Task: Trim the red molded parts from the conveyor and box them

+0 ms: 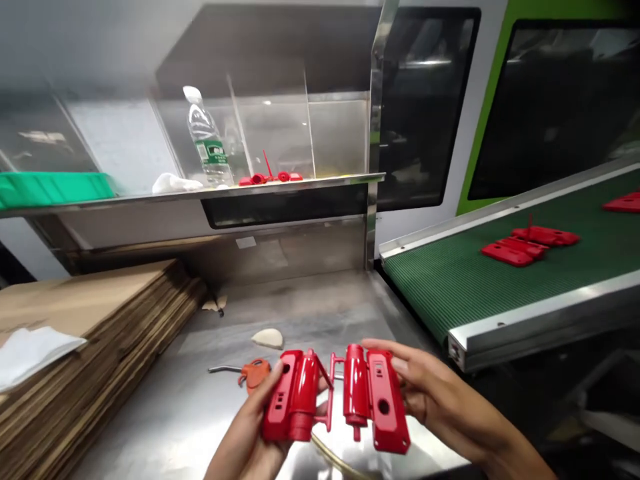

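Above the steel table, my left hand (pixel 257 427) is closed around the left half of a red plastic moulding (pixel 290 397), its thumb on the front face. My right hand (pixel 433 397) grips the right half (pixel 389 403) at its outer edge, with a finger behind the top. Thin red runners show between the halves; whether they still join both sides is hard to tell. An orange-handled tool (pixel 256 375) lies on the table just left of the moulding, partly behind my left hand. A pale, half-round piece (pixel 268 338) lies behind it.
Stacked cardboard (pixel 145 303) fills the left side, with white cloth (pixel 37 353) on top. A green conveyor (pixel 430 283) at the right carries red mouldings (pixel 515 250). The raised shelf (pixel 300 183) holds a water bottle (pixel 209 150), a green tray (pixel 55 189) and small red parts (pixel 270 178).
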The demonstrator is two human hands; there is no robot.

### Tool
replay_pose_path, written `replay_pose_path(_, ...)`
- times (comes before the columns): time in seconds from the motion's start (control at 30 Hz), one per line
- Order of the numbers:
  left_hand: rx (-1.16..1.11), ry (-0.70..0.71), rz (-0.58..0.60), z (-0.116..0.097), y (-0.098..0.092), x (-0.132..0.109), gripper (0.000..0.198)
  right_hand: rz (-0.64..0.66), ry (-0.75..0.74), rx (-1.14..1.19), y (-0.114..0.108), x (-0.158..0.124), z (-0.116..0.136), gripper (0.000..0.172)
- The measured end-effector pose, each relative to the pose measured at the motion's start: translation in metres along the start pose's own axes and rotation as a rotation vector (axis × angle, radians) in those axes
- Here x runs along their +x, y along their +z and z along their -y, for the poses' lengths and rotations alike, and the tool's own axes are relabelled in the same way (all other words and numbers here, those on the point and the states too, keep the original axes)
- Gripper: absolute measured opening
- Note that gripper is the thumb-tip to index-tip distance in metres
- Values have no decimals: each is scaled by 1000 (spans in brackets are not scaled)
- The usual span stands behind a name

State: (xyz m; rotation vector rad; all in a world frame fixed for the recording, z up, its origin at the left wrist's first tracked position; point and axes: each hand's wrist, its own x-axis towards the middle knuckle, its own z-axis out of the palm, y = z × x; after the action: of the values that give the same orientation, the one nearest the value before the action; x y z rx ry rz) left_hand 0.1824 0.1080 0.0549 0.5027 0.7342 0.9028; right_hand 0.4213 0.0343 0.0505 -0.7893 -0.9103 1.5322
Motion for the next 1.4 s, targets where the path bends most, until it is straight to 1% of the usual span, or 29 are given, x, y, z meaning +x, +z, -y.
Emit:
replay_pose_path(0.07, -56, -29, -45, -4, -7, 1, 23, -32, 1, -7, 7, 0, -4, 47)
replay_pose_path(0.13, -104, -44, -68, -7, -12, 1, 22, -30, -2, -17, 12, 2, -5, 48)
replay_pose_path(0.23, -118, -84, -50, -10, -16, -2, 30, -15, -6, -2, 14, 7, -4, 44)
replay_pose_path(0.3, -118, -72, -35, -11, -17, -4, 30, -5, -4, 24, 12, 11, -4, 42)
replay_pose_path(0.43, -93, 36, 4, -11, -19, -8, 9, -4, 2, 60, 6, 16, -8, 37)
replay_pose_path(0.6, -150, 36, 51, -7, -20, -8, 8, -29, 15, 119, -6, 19, -15, 36)
replay_pose_path(0.67, -177, -2, 67, -7, -17, -8, 11, -39, 22, 154, -13, 20, -19, 35)
replay_pose_path(0.73, -204, -71, 82, -8, -13, -9, 15, -47, 26, 191, -20, 22, -23, 34)
replay_pose_path(0.83, -254, -132, 118, -10, -5, -12, 15, -53, 43, 245, -30, 24, -28, 35)
replay_pose_path(0.97, -297, -143, 186, -9, 5, -18, 19, -47, 97, 314, -39, 23, -33, 38)
replay_pose_path(1.07, -321, -146, 256, -7, 10, -22, 30, -39, 112, 358, -43, 22, -36, 36)
replay_pose_path(1.17, -353, -156, 358, -7, 15, -25, 44, -26, 110, 374, -47, 21, -38, 28)
replay_pose_path(1.23, -366, -153, 463, -7, 17, -28, 51, -18, 100, 371, -49, 20, -40, 24)
replay_pose_path(1.3, -370, -148, 553, -8, 19, -31, 54, -7, 81, 364, -50, 20, -42, 24)
replay_pose_path(1.37, -362, -150, 593, -8, 21, -34, 54, 3, 53, 356, -52, 19, -44, 25)
replay_pose_path(1.4, -356, -144, 588, -8, 22, -35, 53, 8, 45, 351, -53, 19, -45, 26)
